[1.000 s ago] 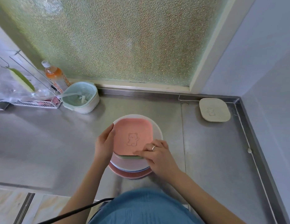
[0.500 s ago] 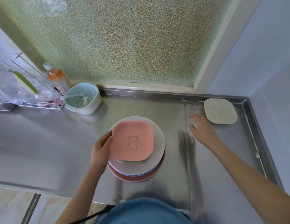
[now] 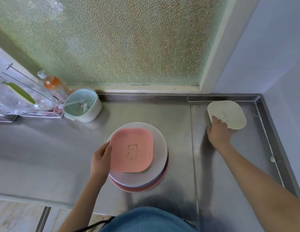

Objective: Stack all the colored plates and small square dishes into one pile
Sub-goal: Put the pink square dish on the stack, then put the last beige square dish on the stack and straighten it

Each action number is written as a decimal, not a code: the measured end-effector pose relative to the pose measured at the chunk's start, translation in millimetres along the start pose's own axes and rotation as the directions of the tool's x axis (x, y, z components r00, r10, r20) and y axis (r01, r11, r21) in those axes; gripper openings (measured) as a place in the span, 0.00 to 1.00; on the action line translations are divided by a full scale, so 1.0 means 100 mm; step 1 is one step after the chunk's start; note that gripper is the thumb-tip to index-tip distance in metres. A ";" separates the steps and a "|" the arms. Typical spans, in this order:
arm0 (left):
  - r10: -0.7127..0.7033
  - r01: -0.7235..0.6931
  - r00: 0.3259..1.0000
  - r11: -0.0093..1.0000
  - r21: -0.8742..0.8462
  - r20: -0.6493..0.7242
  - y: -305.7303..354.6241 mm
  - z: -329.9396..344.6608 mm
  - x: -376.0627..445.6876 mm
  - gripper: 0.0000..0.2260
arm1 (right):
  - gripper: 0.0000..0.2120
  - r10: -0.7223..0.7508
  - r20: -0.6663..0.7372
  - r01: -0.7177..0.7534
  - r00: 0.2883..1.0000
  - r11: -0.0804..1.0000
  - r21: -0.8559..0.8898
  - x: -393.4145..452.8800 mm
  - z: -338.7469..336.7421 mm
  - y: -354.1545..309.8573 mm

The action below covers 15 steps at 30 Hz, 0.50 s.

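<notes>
1 dish left: my right hand, fingers curled over its near rim, light, stiff; left hand cups the pile.

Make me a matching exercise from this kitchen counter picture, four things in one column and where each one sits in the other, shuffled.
Things:
1. pink square dish with a bear drawing
2. cream square dish
3. pale green strainer bowl
4. orange-liquid bottle

Places:
A. behind the strainer, by the window
B. top of the plate pile
C. far right corner, under the right hand
D. left of the pile, beside the wire rack

Pairs: 1-B, 2-C, 3-D, 4-A
</notes>
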<state>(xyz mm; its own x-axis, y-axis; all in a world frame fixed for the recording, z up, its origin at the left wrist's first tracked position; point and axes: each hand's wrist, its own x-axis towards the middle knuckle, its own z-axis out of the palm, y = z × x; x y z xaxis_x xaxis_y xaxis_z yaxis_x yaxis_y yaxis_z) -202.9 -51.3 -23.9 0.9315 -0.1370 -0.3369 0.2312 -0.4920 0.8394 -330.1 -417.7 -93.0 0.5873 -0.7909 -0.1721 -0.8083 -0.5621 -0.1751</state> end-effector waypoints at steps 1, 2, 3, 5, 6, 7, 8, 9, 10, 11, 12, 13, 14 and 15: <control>-0.004 0.004 1.000 1.000 0.003 -0.003 0.01 0.01 0.01 0.10 | 0.22 0.014 -0.001 -0.014 1.000 1.000 -0.010 -0.02 0.01 0.00; -0.005 0.005 1.000 1.000 0.005 -0.004 0.03 0.02 0.01 0.09 | 0.20 0.025 -0.004 -0.026 1.000 0.999 -0.022 -0.05 0.03 0.01; -0.004 0.004 1.000 1.000 0.003 -0.002 0.04 0.02 0.00 0.10 | 0.18 0.031 -0.011 -0.031 0.999 0.999 -0.032 -0.08 0.05 0.02; -0.001 0.001 1.000 1.000 -0.006 0.002 0.06 0.02 -0.02 0.11 | 0.14 0.030 -0.035 -0.031 0.999 0.999 -0.035 -0.15 0.10 0.02; 0.001 -0.001 1.000 1.000 -0.006 0.001 0.07 0.02 -0.02 0.12 | 0.14 0.025 -0.051 -0.026 0.998 0.999 -0.025 -0.18 0.13 0.02; 0.003 -0.003 1.000 1.000 -0.005 0.001 0.06 0.02 -0.02 0.12 | 0.14 0.018 -0.072 -0.019 0.997 1.000 -0.013 -0.22 0.14 0.01; 0.005 -0.005 1.000 1.000 -0.006 0.002 0.06 0.02 -0.02 0.13 | 0.13 0.008 -0.107 -0.008 0.994 1.000 0.007 -0.25 0.14 -0.01; 0.008 -0.008 1.000 1.000 -0.008 0.004 0.05 0.02 -0.02 0.13 | 0.12 -0.001 -0.153 0.007 0.988 0.999 0.037 -0.30 0.11 -0.05; 0.011 -0.011 1.000 1.000 -0.010 0.007 0.04 0.01 -0.01 0.13 | 0.11 -0.008 -0.201 0.024 0.980 0.997 0.075 -0.34 0.08 -0.10; 0.014 -0.014 1.000 1.000 -0.014 0.009 0.02 0.01 0.00 0.13 | 0.11 -0.020 -0.241 0.048 0.970 0.993 0.111 -0.40 0.04 -0.17; 0.015 -0.015 1.000 1.000 -0.022 0.010 0.01 0.01 0.01 0.14 | 0.11 -0.046 -0.275 0.087 0.960 0.986 0.141 -0.46 -0.01 -0.26; 0.015 -0.014 1.000 0.999 -0.033 0.009 0.00 0.01 0.01 0.15 | 0.12 -0.088 -0.302 0.142 0.949 0.977 0.160 -0.54 -0.06 -0.36; 0.018 -0.018 1.000 0.999 -0.042 0.010 0.00 0.01 0.01 0.17 | 0.13 -0.141 -0.325 0.207 0.935 0.962 0.177 -0.62 -0.10 -0.48; 0.026 -0.025 1.000 0.998 -0.050 0.014 0.01 0.00 0.01 0.19 | 0.13 -0.198 -0.344 0.275 0.918 0.942 0.191 -0.72 -0.15 -0.60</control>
<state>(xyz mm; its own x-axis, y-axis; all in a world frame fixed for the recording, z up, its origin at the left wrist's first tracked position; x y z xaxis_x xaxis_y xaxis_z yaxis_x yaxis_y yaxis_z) -201.8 -52.2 -24.0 0.9331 -0.1616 -0.3212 0.2216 -0.4450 0.8677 -324.7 -330.3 -55.0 0.6845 -0.6979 0.2105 -0.5922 -0.7008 -0.3978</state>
